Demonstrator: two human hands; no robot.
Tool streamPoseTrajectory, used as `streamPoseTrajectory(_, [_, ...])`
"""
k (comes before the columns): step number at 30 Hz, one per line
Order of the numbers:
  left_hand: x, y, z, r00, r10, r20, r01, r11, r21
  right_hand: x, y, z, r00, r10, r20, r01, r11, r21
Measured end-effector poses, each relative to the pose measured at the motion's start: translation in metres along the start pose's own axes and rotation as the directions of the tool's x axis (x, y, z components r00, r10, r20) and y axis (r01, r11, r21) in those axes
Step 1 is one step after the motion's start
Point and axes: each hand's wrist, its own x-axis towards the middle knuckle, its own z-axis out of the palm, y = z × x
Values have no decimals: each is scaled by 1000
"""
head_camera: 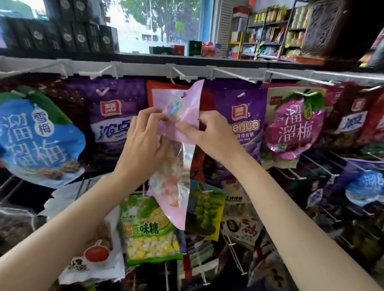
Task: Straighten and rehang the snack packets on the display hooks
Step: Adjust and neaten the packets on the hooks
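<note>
Your left hand (pixel 145 140) and right hand (pixel 206 132) both pinch the pink packet (pixel 175 148) near its upper half, fingers curled onto it from either side. You hold it tilted in front of the rack, off any hook, its top corner just below the white hooks (pixel 233 74). Behind it hang purple packets (pixel 246 126); a green packet (pixel 150 230) hangs below.

far shelves (pixel 274 35) blurred, labels perhaps unreadable
</note>
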Motion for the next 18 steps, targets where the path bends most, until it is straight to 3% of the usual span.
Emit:
streamPoseTrajectory(7, [-15, -3, -12, 968, -34, 247, 13, 996, 85, -1, 8, -11, 979, 202, -31, -201, 979, 17])
streamPoseTrajectory(10, [-16, -3, -13, 974, -30, 223, 13, 997, 76, -2, 16, -15, 952, 281, -123, -258, 951, 172])
streamPoseTrajectory(13, [-16, -4, -13, 977, -18, 211, 5, 998, 64, -2, 14, -23, 937, 333, -102, -301, 922, 244])
streamPoseTrajectory(18, [-22, 5, -14, 981, 38, 188, -40, 999, 11, -8, 24, -26, 934, 349, -81, -340, 934, 111])
